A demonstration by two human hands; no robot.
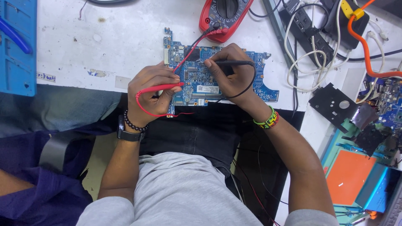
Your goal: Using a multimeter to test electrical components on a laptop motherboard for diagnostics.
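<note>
1. A blue circuit board (201,79) is laid flat at the near edge of a white table (83,42), partly over the person's lap, between the two hands.
2. A red probe (161,87) is pinched in the left hand (153,92), fingers curled round its handle, with the tip pointed at the left part of the board.
3. A black probe (232,62) is gripped pen-fashion in the right hand (228,71), its tip set down on the upper middle of the board.
4. Both probes are joined by red and black leads to a red meter (224,14) that is placed just beyond the board's far edge.
5. Whether each tip is truly touching a contact cannot be told, since the fingers cover the spots.
6. As judged from this, the setup is done: the meter is wired, the board is bared and both probes are in hand. The probing itself seems to be under way, and no reading can be made out on the meter.
7. A blue mat (16,50) is seen at far left, and white cables (310,50) and an orange cable (368,50) at right, with more blue boards beyond.
</note>
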